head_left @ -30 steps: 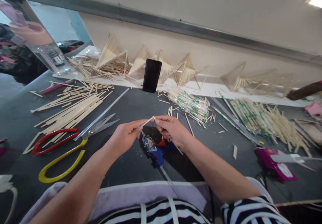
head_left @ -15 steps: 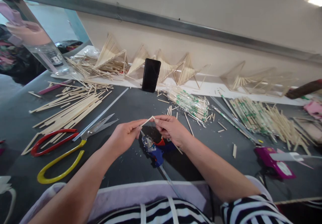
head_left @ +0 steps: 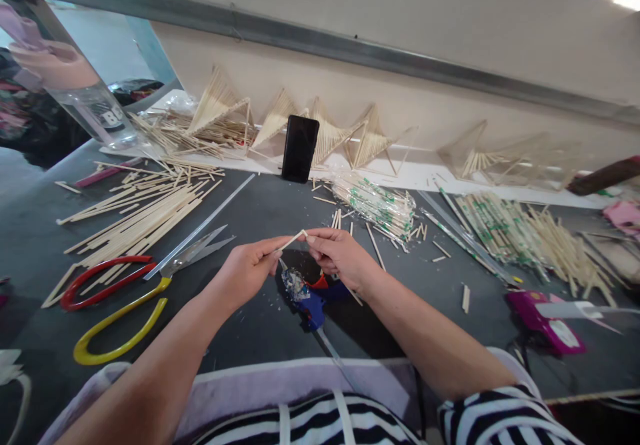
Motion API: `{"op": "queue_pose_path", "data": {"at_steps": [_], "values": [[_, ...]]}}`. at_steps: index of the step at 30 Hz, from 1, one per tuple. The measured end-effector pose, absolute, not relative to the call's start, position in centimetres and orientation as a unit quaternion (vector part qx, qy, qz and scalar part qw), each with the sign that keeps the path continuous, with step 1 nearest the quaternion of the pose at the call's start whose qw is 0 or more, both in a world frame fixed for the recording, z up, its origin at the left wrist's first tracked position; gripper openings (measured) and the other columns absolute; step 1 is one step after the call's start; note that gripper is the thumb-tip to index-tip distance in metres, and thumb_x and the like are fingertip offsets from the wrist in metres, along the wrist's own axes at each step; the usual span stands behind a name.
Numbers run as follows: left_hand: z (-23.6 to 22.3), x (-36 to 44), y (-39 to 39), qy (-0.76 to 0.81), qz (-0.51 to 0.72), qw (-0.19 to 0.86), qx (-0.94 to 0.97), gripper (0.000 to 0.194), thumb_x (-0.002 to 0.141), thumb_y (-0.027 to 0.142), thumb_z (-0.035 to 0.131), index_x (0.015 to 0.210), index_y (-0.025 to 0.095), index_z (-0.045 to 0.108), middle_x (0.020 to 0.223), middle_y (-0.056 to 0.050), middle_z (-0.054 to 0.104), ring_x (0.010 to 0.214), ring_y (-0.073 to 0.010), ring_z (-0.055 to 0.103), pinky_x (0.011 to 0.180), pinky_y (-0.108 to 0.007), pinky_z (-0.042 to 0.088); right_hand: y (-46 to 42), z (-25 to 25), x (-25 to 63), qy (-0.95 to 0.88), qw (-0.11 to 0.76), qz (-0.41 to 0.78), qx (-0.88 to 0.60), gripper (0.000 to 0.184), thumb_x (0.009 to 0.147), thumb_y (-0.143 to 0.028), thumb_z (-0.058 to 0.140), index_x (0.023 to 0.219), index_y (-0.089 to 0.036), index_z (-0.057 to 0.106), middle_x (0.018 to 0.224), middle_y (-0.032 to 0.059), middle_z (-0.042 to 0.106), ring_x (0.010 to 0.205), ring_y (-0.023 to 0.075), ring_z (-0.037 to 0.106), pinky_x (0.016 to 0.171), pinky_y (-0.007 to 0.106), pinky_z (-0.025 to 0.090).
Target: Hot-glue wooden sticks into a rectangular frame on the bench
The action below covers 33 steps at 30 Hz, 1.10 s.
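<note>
A short wooden stick (head_left: 293,239) is held between both hands just above the dark table. My left hand (head_left: 247,270) pinches its lower left end. My right hand (head_left: 340,257) pinches its upper right end with closed fingers. Directly under the hands lies a blue glue gun (head_left: 311,298) with glue residue on its nozzle.
Large red- and yellow-handled scissors (head_left: 117,298) lie at the left beside loose wooden sticks (head_left: 145,215). A black phone (head_left: 299,148) leans on the wall among stick fan frames (head_left: 223,108). Wrapped stick packs (head_left: 380,206) and more sticks (head_left: 530,238) lie right, with a magenta tool (head_left: 545,321).
</note>
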<state>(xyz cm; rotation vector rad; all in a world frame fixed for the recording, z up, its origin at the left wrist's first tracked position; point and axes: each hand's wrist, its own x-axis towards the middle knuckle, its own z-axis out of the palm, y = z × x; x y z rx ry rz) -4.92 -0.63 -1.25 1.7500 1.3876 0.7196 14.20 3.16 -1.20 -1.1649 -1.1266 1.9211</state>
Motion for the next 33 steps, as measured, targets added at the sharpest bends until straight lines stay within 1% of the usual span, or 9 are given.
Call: {"op": "queue_pose_path", "data": {"at_steps": [6, 14, 21, 33], "values": [[-0.94, -4.82, -0.67, 0.539, 0.295, 0.385, 0.689, 0.043, 0.081, 0.020, 0.043, 0.119, 0.016, 0.064, 0.059, 0.002, 0.054, 0.054, -0.0091, 0.043, 0.053, -0.017, 0.037, 3.17, -1.27, 14.17, -0.429, 0.309, 0.727, -0.438, 0.027, 0.071, -0.035, 0.068, 0.089, -0.016, 0.066, 0.050, -0.0089, 0.042, 0.035, 0.0009, 0.019, 0.037, 0.019, 0.009], [-1.50, -4.97, -0.59, 0.540, 0.291, 0.383, 0.691, 0.043, 0.083, 0.023, 0.043, 0.122, 0.017, 0.062, 0.061, 0.002, 0.054, 0.056, -0.0095, 0.044, 0.054, -0.017, 0.037, 3.12, -1.06, 14.16, -0.424, 0.310, 0.727, -0.444, 0.026, 0.070, -0.034, 0.068, 0.087, -0.016, 0.066, 0.050, -0.0089, 0.042, 0.035, 0.0009, 0.020, 0.037, 0.019, 0.008], [-1.52, -5.06, -0.63, 0.537, 0.294, 0.379, 0.694, 0.043, 0.083, 0.024, 0.044, 0.122, 0.017, 0.062, 0.060, 0.001, 0.055, 0.055, -0.0096, 0.043, 0.053, -0.017, 0.037, 3.16, -1.17, 14.15, -0.426, 0.309, 0.725, -0.444, 0.030, 0.070, -0.036, 0.068, 0.091, -0.015, 0.066, 0.050, -0.0088, 0.043, 0.035, 0.0011, 0.019, 0.037, 0.019, 0.008], [-1.57, -5.03, -0.68, 0.548, 0.281, 0.391, 0.685, 0.044, 0.084, 0.024, 0.043, 0.123, 0.017, 0.061, 0.061, 0.002, 0.052, 0.056, -0.0099, 0.042, 0.054, -0.018, 0.035, 3.19, -1.24, 14.20, -0.427, 0.309, 0.726, -0.442, 0.024, 0.072, -0.034, 0.066, 0.088, -0.016, 0.066, 0.050, -0.0090, 0.042, 0.034, 0.0011, 0.018, 0.037, 0.020, 0.008]]}}
